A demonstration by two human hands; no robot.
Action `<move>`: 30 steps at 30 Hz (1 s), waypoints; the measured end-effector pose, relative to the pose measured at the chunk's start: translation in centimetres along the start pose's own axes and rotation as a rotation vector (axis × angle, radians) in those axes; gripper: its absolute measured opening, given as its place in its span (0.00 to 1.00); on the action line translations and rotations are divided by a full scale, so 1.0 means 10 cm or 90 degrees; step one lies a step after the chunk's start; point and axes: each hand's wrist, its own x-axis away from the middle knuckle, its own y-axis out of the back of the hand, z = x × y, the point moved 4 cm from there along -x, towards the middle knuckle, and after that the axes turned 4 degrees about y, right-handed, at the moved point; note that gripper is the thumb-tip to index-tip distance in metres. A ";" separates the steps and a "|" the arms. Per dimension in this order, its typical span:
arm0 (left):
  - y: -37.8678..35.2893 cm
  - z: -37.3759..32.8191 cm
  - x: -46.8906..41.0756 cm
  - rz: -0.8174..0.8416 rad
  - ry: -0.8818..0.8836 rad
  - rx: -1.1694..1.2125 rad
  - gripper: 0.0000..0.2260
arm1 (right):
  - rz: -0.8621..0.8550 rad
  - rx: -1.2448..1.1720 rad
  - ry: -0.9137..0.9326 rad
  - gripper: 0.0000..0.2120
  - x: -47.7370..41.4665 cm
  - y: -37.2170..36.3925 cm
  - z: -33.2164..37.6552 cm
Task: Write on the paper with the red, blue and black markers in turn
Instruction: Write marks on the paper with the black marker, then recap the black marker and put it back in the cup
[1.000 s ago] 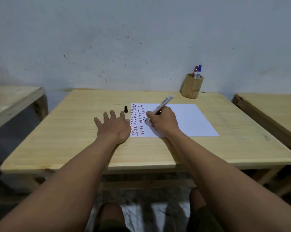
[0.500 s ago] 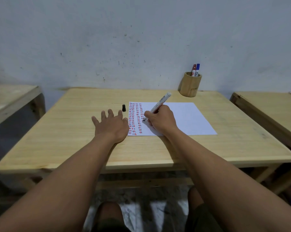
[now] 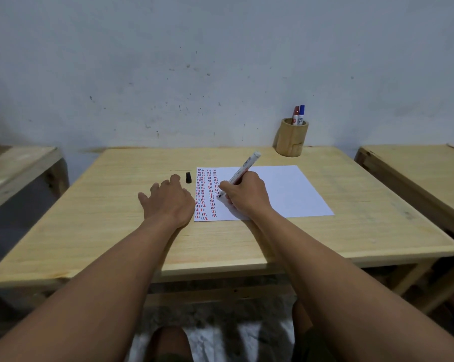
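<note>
A white sheet of paper (image 3: 286, 192) lies on the wooden table (image 3: 116, 218); its left part carries columns of short red, blue and black dashes. My right hand (image 3: 247, 195) grips the black marker (image 3: 245, 165), whose black tip rests on the paper in the third column. My left hand (image 3: 168, 202) lies flat on the table beside the paper's left edge, fingers spread. The marker's black cap (image 3: 188, 177) stands just beyond my left fingertips. The red marker (image 3: 295, 115) and blue marker (image 3: 301, 114) stand capped in the wooden cup (image 3: 291, 141).
The cup stands at the table's far right edge against a grey wall. Two more wooden tables flank this one, one on the left (image 3: 16, 165) and one on the right (image 3: 416, 173). My knees show below the table's near edge.
My right hand has moved the marker tip a little down the third column of dashes. The left hand and cap have stayed put; the camera view shifted slightly.
</note>
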 end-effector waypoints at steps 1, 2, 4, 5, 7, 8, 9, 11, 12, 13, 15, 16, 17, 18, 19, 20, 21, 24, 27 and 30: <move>0.03 -0.01 -0.01 -0.014 0.007 0.021 0.22 | -0.010 -0.012 -0.004 0.11 0.00 0.01 -0.01; 0.06 -0.03 -0.04 -0.028 0.006 0.041 0.23 | -0.022 -0.029 -0.012 0.11 -0.01 0.02 -0.02; 0.09 -0.06 -0.11 -0.041 -0.026 0.072 0.24 | -0.045 -0.076 -0.035 0.10 -0.03 0.05 -0.04; 0.09 -0.08 -0.17 -0.036 -0.055 0.080 0.24 | -0.056 -0.101 -0.046 0.10 -0.05 0.06 -0.04; 0.08 -0.12 -0.27 -0.016 -0.101 0.080 0.23 | -0.069 -0.138 -0.055 0.12 -0.07 0.08 -0.02; 0.08 -0.14 -0.32 -0.009 -0.114 0.071 0.22 | -0.070 -0.146 -0.052 0.13 -0.09 0.09 0.00; 0.07 -0.15 -0.36 -0.006 -0.124 0.059 0.20 | -0.069 -0.152 -0.050 0.14 -0.10 0.10 0.03; 0.07 -0.17 -0.41 -0.021 -0.138 0.033 0.15 | -0.065 -0.174 -0.048 0.13 -0.12 0.14 0.08; 0.07 -0.17 -0.42 -0.035 -0.139 0.021 0.13 | -0.061 -0.191 -0.049 0.13 -0.13 0.16 0.10; 0.08 -0.16 -0.42 -0.053 -0.135 0.020 0.11 | -0.057 -0.212 -0.053 0.13 -0.13 0.18 0.11; 0.14 -0.15 -0.42 -0.095 -0.120 0.066 0.10 | -0.058 -0.263 -0.066 0.13 -0.14 0.21 0.12; 0.18 -0.18 -0.41 -0.115 -0.109 0.121 0.10 | -0.060 -0.292 -0.071 0.13 -0.14 0.23 0.13; 0.24 -0.22 -0.38 -0.129 -0.092 0.201 0.09 | -0.061 -0.316 -0.072 0.11 -0.14 0.24 0.15; 0.30 -0.27 -0.35 -0.136 -0.071 0.287 0.08 | -0.061 -0.341 -0.071 0.09 -0.14 0.25 0.17; 0.36 -0.33 -0.33 -0.135 -0.053 0.369 0.07 | -0.059 -0.363 -0.071 0.07 -0.14 0.27 0.20; 0.41 -0.39 -0.32 -0.132 -0.046 0.429 0.05 | -0.059 -0.384 -0.072 0.07 -0.14 0.28 0.22; 0.45 -0.45 -0.30 -0.126 -0.044 0.469 0.04 | -0.060 -0.403 -0.073 0.06 -0.13 0.31 0.25; 0.55 -0.61 -0.28 -0.079 -0.027 0.584 0.04 | -0.078 -0.453 -0.074 0.06 -0.15 0.40 0.32; 0.58 -0.76 -0.26 -0.031 -0.025 0.679 0.04 | -0.097 -0.494 -0.069 0.07 -0.18 0.49 0.41; 0.62 -0.88 -0.22 -0.011 -0.023 0.719 0.03 | -0.100 -0.516 -0.064 0.07 -0.19 0.59 0.47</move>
